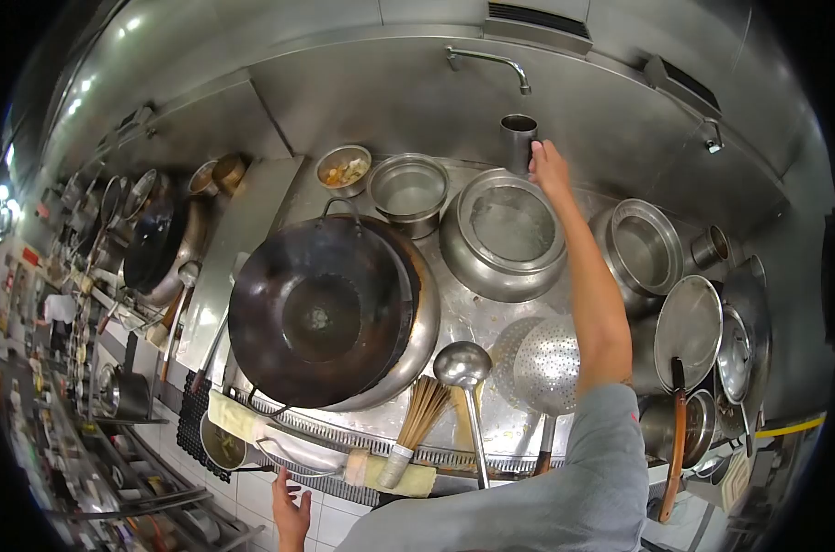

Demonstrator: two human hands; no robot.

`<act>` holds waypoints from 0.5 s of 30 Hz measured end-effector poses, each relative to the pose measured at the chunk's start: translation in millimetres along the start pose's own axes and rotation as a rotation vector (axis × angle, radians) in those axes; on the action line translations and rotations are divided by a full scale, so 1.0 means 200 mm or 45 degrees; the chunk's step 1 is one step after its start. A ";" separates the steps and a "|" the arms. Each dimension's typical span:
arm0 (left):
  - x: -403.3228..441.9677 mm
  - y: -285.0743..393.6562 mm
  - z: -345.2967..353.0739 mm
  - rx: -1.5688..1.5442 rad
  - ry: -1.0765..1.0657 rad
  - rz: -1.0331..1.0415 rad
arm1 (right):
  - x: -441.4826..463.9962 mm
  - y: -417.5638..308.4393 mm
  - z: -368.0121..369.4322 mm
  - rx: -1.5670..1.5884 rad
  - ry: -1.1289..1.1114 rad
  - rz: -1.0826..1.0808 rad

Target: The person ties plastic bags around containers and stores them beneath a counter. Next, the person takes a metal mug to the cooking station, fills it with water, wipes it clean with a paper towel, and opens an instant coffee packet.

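My right hand is closed around the handle of a dark metal mug. The mug is upright, below the wall faucet and above the rear of a wide round metal pot with liquid in it. Low at the front, my left hand has its fingers apart and holds nothing. It is nearest the counter's front rail and a folded cloth. A large black wok rests on the burner, with a little liquid at its bottom.
A bamboo brush, a ladle and a perforated skimmer lie along the front. Behind the wok stand a bowl of chopped food and a water pot. Strainers and pans crowd the right side.
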State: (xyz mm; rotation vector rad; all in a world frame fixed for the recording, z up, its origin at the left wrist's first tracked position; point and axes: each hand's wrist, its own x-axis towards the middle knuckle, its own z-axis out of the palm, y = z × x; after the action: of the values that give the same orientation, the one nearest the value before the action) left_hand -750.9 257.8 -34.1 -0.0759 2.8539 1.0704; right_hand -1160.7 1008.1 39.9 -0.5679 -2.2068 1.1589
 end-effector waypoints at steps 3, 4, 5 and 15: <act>-0.05 0.02 0.03 0.012 -0.058 -0.005 | 0.03 0.05 0.01 -0.132 0.124 -0.070; -0.07 0.04 0.04 0.015 -0.063 -0.017 | 0.05 0.07 0.01 -0.281 0.223 -0.138; -0.08 0.05 0.05 0.018 -0.067 -0.028 | 0.05 0.09 0.02 -0.180 0.126 -0.071; -0.16 0.10 0.00 0.111 -0.020 -0.075 | 0.34 -0.17 0.21 1.691 -0.343 0.487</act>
State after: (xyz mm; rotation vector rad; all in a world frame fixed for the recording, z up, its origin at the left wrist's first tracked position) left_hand -721.3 273.2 -17.1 -0.1431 2.8606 0.9305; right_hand -1241.9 1006.2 68.3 -0.2198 -1.0316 2.5914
